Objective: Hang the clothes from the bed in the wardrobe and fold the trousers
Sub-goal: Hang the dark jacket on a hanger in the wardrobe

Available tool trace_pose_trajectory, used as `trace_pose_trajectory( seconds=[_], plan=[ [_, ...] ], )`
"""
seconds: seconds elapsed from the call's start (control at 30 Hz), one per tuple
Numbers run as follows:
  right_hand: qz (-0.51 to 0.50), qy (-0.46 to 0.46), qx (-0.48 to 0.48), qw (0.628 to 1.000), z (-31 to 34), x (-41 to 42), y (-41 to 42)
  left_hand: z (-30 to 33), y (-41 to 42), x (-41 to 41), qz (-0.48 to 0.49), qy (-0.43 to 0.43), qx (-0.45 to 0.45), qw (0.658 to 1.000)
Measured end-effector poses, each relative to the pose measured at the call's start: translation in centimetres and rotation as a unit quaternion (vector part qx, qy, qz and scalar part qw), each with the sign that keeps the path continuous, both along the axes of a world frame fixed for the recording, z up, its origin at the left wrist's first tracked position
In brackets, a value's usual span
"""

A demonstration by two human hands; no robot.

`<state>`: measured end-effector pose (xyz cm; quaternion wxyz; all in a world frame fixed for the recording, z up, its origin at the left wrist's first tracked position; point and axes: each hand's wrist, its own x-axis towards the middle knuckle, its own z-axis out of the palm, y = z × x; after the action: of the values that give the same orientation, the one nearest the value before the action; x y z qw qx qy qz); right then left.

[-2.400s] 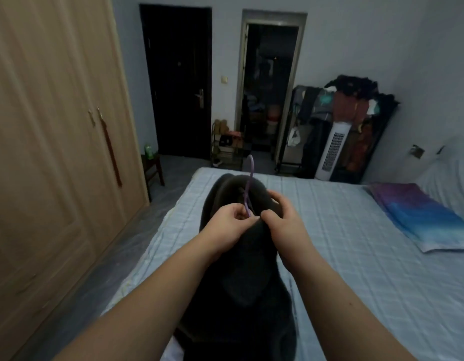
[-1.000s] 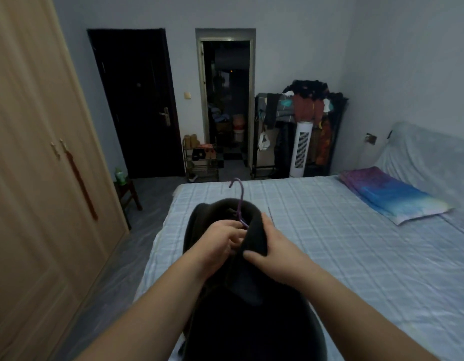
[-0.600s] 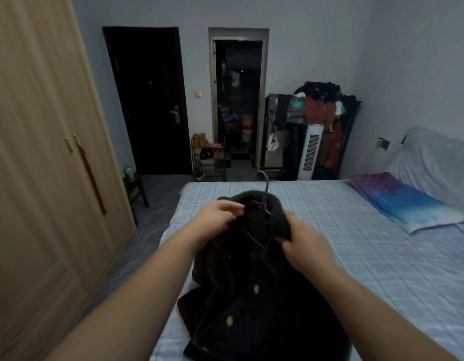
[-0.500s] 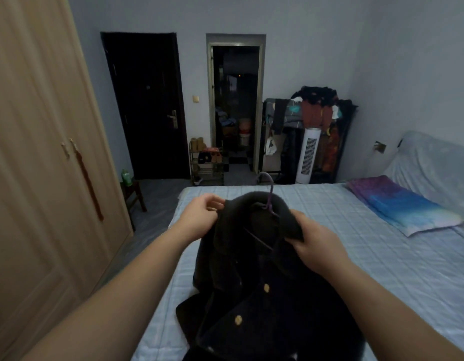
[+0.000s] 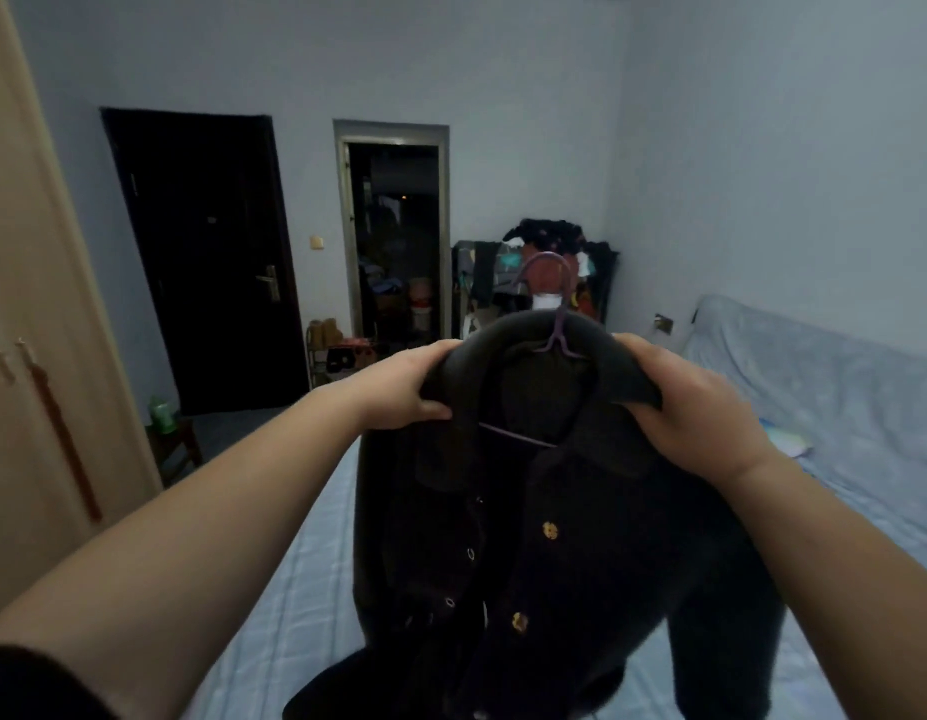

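Above the bed, a dark coat is hanging on a purple hanger and is being held up in front of the camera by both hands. The left hand is gripping the coat's collar on the left of the hanger, its fingers curled round the rolled edge of the cloth. The right hand is gripping the collar and shoulder on the right of the hanger, its fingers wrapped over the fabric and pressed together. The hanger's hook is rising above the collar, midway between the two hands, and one thin purple bar is showing inside the open neck. The coat's front is facing the camera, with two gold buttons showing below the hanger; its lower part is draping down toward the bed, though whether it is touching the sheet cannot be told. Left of the coat, the wardrobe is standing with its doors closed. Behind the coat, a dark door, an open doorway and a loaded clothes rack are lining the far wall. Right of the coat, a covered headboard is sitting at the end of the bed.
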<state>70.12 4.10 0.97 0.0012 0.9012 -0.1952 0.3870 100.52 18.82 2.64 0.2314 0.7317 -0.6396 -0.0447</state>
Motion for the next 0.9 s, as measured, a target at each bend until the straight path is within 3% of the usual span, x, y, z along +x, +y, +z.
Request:
trace_pose_trajectory(
  seconds=[0.1,0.23,0.37,0.43,0.53,0.63,0.8,0.9],
  plan=[
    [-0.021,-0.025,0.020,0.999,1.9,-0.9,-1.2,1.8,-1.0,-0.7,0.018,-0.092,-0.060,0.994],
    [-0.052,-0.023,0.069,0.996,5.4,-1.7,-2.9,4.4,-1.7,-2.1,0.002,-0.090,-0.185,0.979],
    [-0.040,0.040,0.084,0.995,8.3,-1.8,-3.0,8.3,-1.8,-3.0,0.041,-0.144,-0.260,0.954],
    [-0.032,0.052,0.061,0.996,8.8,-0.9,-3.0,10.0,-1.7,-2.8,0.075,-0.136,-0.259,0.953],
    [-0.002,0.029,0.013,1.000,8.7,1.2,-2.2,10.9,-1.1,-2.2,0.081,-0.041,-0.261,0.961],
    [0.041,-0.009,0.040,0.998,8.2,2.9,-2.0,10.7,-0.2,-2.2,0.091,0.012,-0.285,0.954],
    [0.078,-0.057,0.041,0.995,8.5,5.5,-1.1,10.3,1.9,-1.1,0.191,-0.012,-0.240,0.952],
    [0.076,-0.097,0.069,0.990,8.8,6.0,-1.4,9.3,5.1,-1.0,0.119,-0.009,-0.225,0.967]
  ],
)
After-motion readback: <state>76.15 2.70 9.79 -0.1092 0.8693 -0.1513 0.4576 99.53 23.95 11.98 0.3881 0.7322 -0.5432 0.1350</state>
